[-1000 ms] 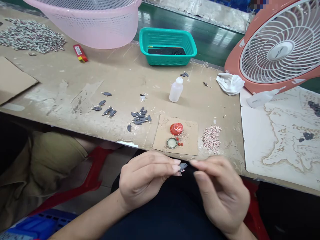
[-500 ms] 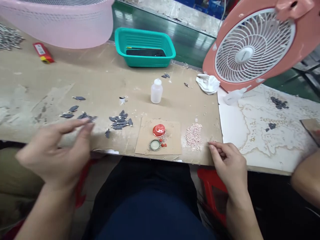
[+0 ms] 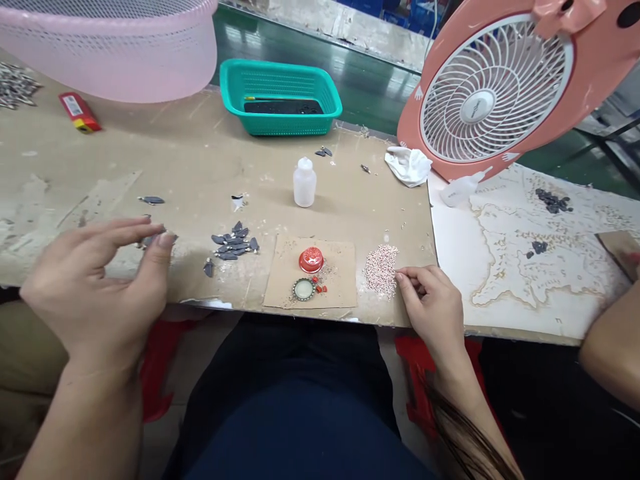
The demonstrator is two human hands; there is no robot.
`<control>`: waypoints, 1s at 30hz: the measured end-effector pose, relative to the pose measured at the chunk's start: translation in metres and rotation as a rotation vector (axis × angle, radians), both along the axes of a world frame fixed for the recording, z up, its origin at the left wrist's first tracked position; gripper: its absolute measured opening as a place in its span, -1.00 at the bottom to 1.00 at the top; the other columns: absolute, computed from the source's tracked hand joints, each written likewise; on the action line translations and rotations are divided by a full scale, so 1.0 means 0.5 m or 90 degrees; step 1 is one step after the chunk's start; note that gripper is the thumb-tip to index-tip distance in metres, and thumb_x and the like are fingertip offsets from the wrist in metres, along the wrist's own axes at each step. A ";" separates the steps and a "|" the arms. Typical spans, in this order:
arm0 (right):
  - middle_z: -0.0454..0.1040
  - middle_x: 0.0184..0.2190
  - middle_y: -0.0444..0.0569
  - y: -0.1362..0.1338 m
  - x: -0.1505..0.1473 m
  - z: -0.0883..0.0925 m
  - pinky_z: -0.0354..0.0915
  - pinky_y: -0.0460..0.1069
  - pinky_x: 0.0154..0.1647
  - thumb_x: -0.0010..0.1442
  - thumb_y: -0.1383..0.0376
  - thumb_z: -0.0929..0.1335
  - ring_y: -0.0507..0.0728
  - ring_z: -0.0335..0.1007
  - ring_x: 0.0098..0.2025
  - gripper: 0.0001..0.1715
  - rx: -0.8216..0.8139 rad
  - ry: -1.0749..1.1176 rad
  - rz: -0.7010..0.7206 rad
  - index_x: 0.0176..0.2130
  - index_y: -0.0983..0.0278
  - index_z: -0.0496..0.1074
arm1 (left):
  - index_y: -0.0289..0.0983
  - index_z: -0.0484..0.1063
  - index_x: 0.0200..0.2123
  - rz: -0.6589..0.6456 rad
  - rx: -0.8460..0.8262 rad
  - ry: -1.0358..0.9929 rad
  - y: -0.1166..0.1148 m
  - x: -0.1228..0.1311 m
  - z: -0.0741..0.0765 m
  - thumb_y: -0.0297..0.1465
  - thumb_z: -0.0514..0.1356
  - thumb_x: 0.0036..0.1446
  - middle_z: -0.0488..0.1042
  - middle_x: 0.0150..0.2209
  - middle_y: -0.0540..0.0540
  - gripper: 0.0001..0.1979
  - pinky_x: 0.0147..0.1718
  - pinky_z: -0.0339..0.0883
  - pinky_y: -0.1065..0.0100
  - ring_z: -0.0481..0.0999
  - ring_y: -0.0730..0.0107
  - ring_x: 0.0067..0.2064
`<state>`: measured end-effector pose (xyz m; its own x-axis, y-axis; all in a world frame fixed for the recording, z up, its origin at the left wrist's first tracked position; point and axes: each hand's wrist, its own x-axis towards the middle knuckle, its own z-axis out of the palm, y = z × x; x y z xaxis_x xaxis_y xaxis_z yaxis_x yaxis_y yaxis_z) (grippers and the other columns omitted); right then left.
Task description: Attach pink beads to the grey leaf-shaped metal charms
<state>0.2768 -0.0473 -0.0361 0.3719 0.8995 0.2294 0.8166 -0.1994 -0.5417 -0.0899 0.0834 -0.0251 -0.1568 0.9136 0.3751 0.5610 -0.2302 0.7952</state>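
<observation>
My left hand (image 3: 100,287) is at the left, thumb and forefinger curled close together over grey leaf-shaped pieces (image 3: 153,238); whether one is pinched is unclear. More grey leaf-shaped pieces (image 3: 235,243) lie in a cluster to its right. At the edge of a pile of tiny pale pink beads (image 3: 381,268), my right hand (image 3: 434,307) has its thumb and forefinger pressed together; anything between them is too small to see. Between the hands, a cardboard square (image 3: 280,280) bears a red cap (image 3: 311,259), a bottle cap (image 3: 303,289) and small red bits (image 3: 321,289).
Behind the cardboard stands a translucent bottle (image 3: 305,183). Farther back are a teal basket (image 3: 285,125), a pink basket (image 3: 125,67) and a pink fan (image 3: 477,107). A crumpled white cloth (image 3: 409,166) lies near the fan. Another person's arm (image 3: 613,347) shows at the right edge.
My right hand has moved left to the edge of the bead pile. My left hand has shifted slightly left over the grey pieces. The view has moved a little.
</observation>
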 end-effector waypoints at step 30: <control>0.42 -0.35 -0.17 -0.020 -0.193 0.106 0.29 -0.11 -0.35 0.29 0.40 0.37 -0.03 0.35 -0.33 -0.90 0.165 0.124 0.236 -0.20 0.21 0.45 | -0.34 0.51 -0.37 -0.497 -0.406 -0.393 -0.159 0.228 0.094 -0.27 0.26 0.23 0.43 -0.39 -0.04 -0.77 -0.40 0.26 0.41 0.38 0.45 -0.37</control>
